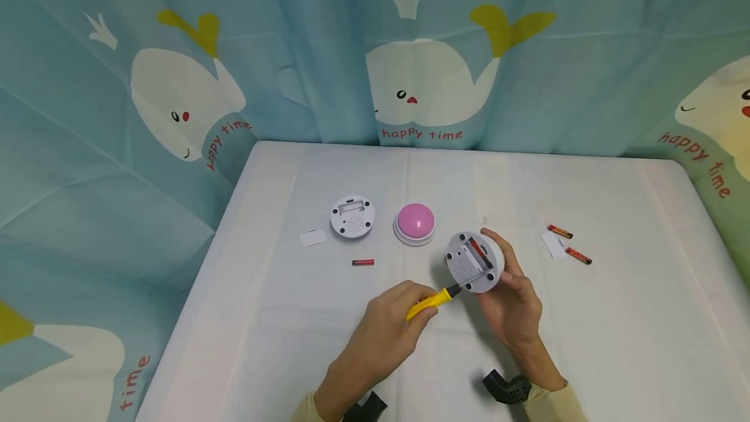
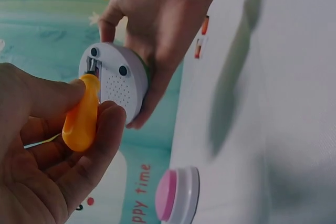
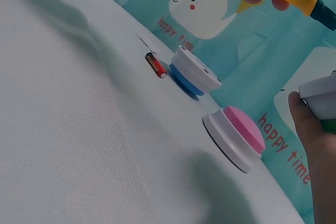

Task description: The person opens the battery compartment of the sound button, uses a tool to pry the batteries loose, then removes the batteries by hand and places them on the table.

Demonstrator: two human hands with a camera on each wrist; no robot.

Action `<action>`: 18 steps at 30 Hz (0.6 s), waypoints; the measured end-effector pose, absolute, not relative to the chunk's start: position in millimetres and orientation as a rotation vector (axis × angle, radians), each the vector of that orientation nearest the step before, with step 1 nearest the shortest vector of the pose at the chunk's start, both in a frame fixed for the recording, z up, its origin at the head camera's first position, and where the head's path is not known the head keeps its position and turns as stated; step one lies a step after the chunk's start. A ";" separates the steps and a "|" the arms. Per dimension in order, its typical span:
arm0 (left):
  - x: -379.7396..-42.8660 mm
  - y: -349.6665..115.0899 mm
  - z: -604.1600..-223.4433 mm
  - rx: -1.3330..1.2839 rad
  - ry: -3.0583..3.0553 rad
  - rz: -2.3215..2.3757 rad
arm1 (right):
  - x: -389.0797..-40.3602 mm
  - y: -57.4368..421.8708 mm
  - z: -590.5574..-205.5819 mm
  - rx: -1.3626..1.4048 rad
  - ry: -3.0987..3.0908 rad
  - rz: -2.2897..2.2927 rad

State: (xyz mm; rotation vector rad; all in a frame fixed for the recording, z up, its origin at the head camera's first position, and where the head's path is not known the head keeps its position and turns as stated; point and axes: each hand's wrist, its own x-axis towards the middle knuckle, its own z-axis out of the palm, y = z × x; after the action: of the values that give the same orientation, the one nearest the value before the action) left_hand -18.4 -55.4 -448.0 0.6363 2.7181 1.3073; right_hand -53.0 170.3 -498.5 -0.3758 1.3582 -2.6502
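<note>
My left hand (image 1: pixel 389 324) pinches the yellow handle of a screwdriver (image 1: pixel 426 305) between thumb and fingers. The tip meets the underside of a round white push button (image 1: pixel 461 270), near the end of its battery slot. My right hand (image 1: pixel 515 308) grips that button by its edge, raised over the table with its base turned up. A red battery (image 1: pixel 481 253) lies in the open slot, beside speaker holes and black feet. Green shows on the button's far side (image 3: pixel 329 125) in the right wrist view.
On the white table (image 1: pixel 281 344) stand a pink push button (image 1: pixel 415 221) and an upturned one with an empty slot (image 1: pixel 352 224). A white cover (image 1: pixel 313 238) and a red battery (image 1: pixel 362 262) lie near it. Two batteries (image 1: pixel 560 232) and another white cover (image 1: pixel 553 244) lie at right.
</note>
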 end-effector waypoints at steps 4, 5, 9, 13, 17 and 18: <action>-18.3 -54.6 -447.8 0.632 2.699 1.327 | -53.2 170.3 -498.1 -0.348 1.411 -2.644; -18.4 -54.4 -447.6 0.634 2.698 1.327 | -53.2 170.7 -498.2 -0.354 1.428 -2.643; -19.4 -54.5 -446.0 0.619 2.692 1.316 | -54.7 172.3 -500.1 -0.427 1.480 -2.649; -20.8 -55.2 -443.6 0.584 2.665 1.314 | -57.8 174.7 -502.2 -0.533 1.526 -2.649; -22.0 -55.0 -441.9 0.536 2.612 1.347 | -59.9 176.8 -503.7 -0.572 1.601 -2.625; -22.1 -54.8 -441.7 0.524 2.592 1.361 | -60.2 177.1 -504.0 -0.571 1.619 -2.622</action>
State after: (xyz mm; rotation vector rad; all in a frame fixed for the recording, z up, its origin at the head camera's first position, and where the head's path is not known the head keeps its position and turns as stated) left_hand -22.1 -54.8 -441.7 0.5237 2.5925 1.3609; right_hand -60.2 177.1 -504.0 -0.5714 1.6193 -2.6215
